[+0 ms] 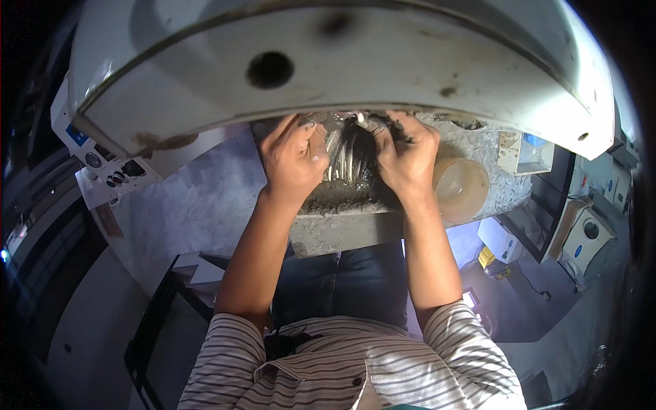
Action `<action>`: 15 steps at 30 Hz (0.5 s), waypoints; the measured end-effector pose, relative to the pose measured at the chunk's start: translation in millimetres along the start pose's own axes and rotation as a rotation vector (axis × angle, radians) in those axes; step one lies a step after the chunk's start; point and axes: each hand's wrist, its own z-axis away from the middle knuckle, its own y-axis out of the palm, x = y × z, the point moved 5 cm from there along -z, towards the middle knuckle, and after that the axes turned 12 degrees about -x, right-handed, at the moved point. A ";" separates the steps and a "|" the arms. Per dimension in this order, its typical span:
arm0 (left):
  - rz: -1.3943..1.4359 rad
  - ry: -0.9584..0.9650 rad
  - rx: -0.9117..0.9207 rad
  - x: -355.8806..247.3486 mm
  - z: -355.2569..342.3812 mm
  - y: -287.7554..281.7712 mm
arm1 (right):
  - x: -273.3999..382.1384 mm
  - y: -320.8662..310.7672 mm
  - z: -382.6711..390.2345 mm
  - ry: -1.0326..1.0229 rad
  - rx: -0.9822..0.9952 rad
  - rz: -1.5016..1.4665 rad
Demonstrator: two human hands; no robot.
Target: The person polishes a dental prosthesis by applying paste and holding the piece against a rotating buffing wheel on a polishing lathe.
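Observation:
My left hand (295, 152) and my right hand (410, 154) reach under the edge of a white hood (355, 75). Both have bent, closed fingers smeared with grey. Their fingertips come close together at a small whitish and pinkish piece (361, 118), mostly hidden by the hood's edge and the fingers, so its kind cannot be made out. Between the hands lies a dark, wet, shiny area (350, 160) with pale streaks. Below it, grey gritty paste (345, 198) covers a tray or ledge (345, 231).
A translucent tan bowl (463, 190) stands to the right of my right hand, on a grey-splashed surface. Beyond it is a clear plastic box (531, 156). Machines with dials stand at the left (113, 164) and the right (588, 236). A white box (497, 239) is lower right.

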 end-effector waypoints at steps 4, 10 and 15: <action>0.007 -0.016 -0.047 7.9 4.5 -6.8 | 6.6 -2.9 -3.0 0.005 0.001 0.006; 0.100 -0.211 -0.027 18.6 11.0 -4.9 | 18.1 -2.5 -3.6 -0.046 0.046 0.039; 0.028 -0.139 0.010 0.8 3.1 -1.9 | 9.0 -7.6 -8.2 0.021 0.036 0.065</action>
